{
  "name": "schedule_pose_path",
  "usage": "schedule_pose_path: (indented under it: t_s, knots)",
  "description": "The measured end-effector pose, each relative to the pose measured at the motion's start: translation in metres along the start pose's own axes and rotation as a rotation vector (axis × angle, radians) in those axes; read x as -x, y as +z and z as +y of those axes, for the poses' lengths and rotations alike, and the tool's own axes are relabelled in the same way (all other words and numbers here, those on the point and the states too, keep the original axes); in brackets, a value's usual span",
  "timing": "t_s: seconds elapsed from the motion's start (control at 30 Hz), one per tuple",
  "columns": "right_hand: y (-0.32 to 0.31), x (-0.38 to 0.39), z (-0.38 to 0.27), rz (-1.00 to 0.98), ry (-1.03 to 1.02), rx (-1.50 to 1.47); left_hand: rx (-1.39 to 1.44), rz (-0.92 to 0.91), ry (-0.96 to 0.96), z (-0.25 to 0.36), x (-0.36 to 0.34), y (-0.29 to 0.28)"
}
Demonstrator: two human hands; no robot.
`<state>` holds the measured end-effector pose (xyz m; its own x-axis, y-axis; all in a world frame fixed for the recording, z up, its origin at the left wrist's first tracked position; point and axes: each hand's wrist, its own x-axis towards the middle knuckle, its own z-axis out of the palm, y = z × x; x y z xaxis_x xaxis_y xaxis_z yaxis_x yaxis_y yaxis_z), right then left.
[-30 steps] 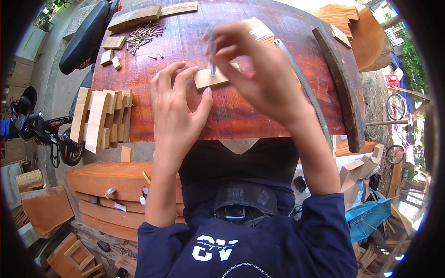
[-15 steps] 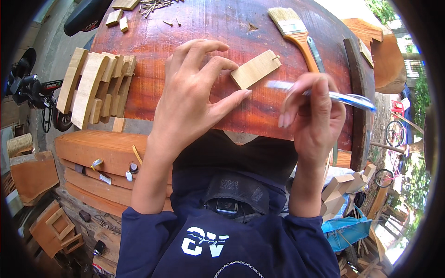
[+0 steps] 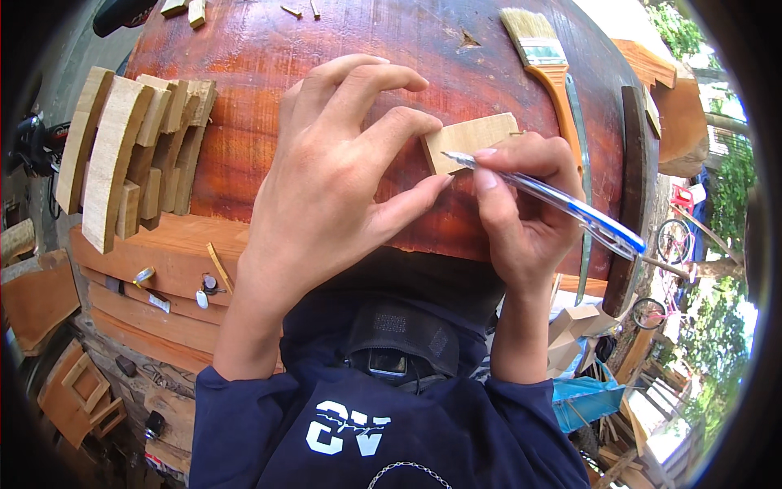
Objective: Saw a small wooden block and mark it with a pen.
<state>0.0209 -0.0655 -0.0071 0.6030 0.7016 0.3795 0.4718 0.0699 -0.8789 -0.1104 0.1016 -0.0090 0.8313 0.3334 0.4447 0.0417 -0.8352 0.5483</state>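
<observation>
While left hand (image 3: 326, 187) fingers pin wood block (image 3: 476, 138), right hand (image 3: 521, 212) fingers clamp pen (image 3: 562, 204); paintbrush (image 3: 546, 65) beside.

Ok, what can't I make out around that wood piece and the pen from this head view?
- Wood piece: its left end is under the left hand fingertips.
- Pen tip: too small to tell any mark drawn.
- Right hand: palm side covers the pen's middle.
- Brush: handle end runs behind the right hand.
- Stacked blocks: count unclear, overlapping.
</observation>
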Motion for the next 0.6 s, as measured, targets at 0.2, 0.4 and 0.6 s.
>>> schedule_pose_path:
  t_s: [0.2,0.4,0.6]
  knots:
    - [0.0031,-0.0015,-0.0020,0.003,0.022,0.088,0.006,-0.007,-0.031,0.0021,-0.0004,-0.0008]
    - [0.0036,-0.0015,0.0025,-0.003,-0.039,0.124,0.016,-0.002,-0.041,0.0024,-0.0006,-0.0002]
    - [0.0054,-0.0016,0.0017,0.044,-0.028,0.102,0.019,-0.004,-0.036,0.0017,-0.0007,0.0010]
